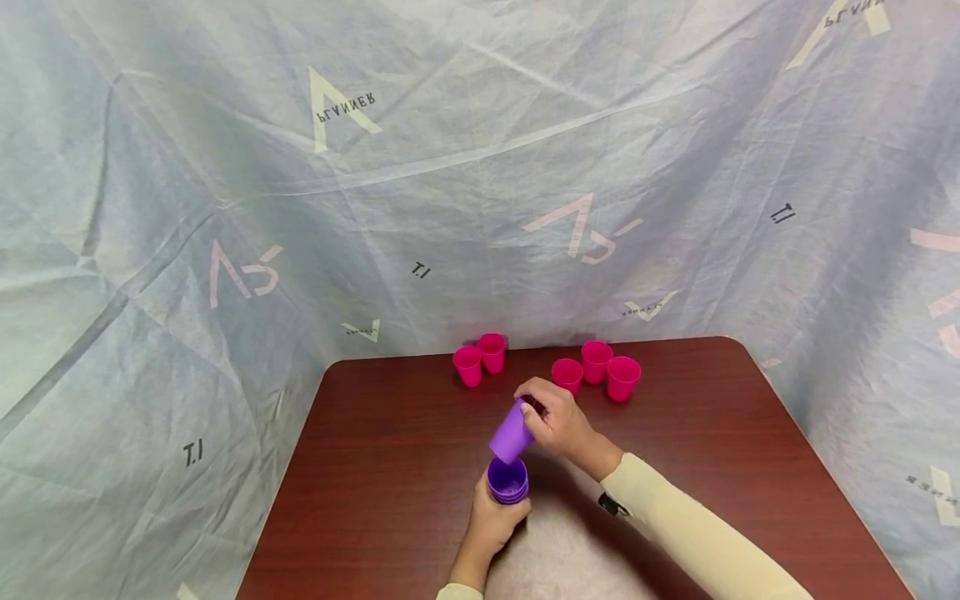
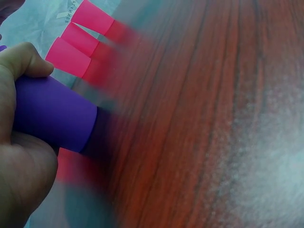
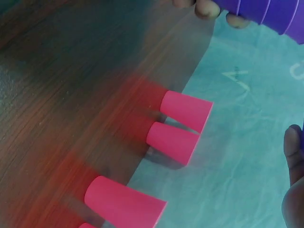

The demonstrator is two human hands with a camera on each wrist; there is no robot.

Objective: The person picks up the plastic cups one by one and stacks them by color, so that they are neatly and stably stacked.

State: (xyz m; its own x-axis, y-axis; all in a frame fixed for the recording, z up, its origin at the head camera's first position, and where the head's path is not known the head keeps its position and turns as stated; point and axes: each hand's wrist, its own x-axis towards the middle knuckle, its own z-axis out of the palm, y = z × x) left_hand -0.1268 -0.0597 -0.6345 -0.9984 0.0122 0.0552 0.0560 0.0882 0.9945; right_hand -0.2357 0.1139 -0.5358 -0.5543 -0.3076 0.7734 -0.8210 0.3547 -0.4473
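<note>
The left hand [image 1: 495, 521] gripped a short stack of purple cups [image 1: 507, 481], its fingers curled round the stack's wall, near the middle of the tabletop [image 1: 375, 467] and toward its near edge; whether the stack's base touched the wood could not be told. The right hand [image 1: 558, 423] pinched a single purple cup [image 1: 512, 432] by its rim end, fingers and thumb closed on it, and held it tilted, its base pointing down toward the open mouth of the stack and just above it, not yet inside. Five pink cups stood along the far edge, a pair [image 1: 480, 360] to the left and a group of three [image 1: 597, 372] to the right, well apart from both hands. To do this well, the loose cup probably needed to be brought upright so that its base sat squarely over the stack's mouth before it went down; entering at a slant could have caught the rim and jammed. The left hand's grip looked low enough to leave the mouth free, and a steady hold there would have kept the stack from tipping. The wrist views were blurred and added little.
</note>
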